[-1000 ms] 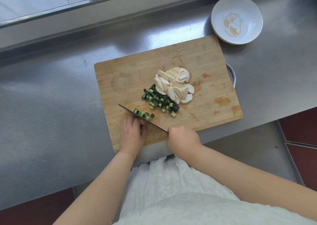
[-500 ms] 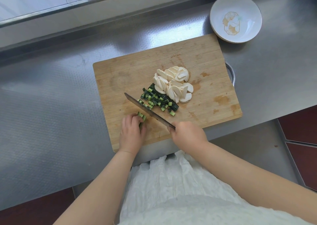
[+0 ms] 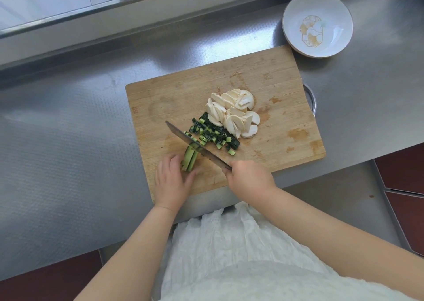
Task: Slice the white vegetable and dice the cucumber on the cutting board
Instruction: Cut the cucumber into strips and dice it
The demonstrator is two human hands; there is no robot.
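On the wooden cutting board (image 3: pixel 174 98) lies a heap of white vegetable slices (image 3: pixel 232 113), with a pile of small dark-green cucumber dice (image 3: pixel 213 135) against its near-left side. A bundle of cucumber strips (image 3: pixel 190 159) lies near the board's front edge, and my left hand (image 3: pixel 173 181) holds its near end. My right hand (image 3: pixel 249 178) grips the handle of a knife (image 3: pixel 190 143). The blade lies diagonally across the far end of the strips, with a few dice just beyond it.
A white bowl (image 3: pixel 296 23) with a gold pattern stands on the steel counter (image 3: pixel 68 140) beyond the board's far right corner. A round metal rim (image 3: pixel 312 100) shows under the board's right edge. A raised steel ledge runs along the back.
The knife pushed cut dice toward the pile, then came back onto the strips. My left hand now shows more of the cucumber strips than a second ago.
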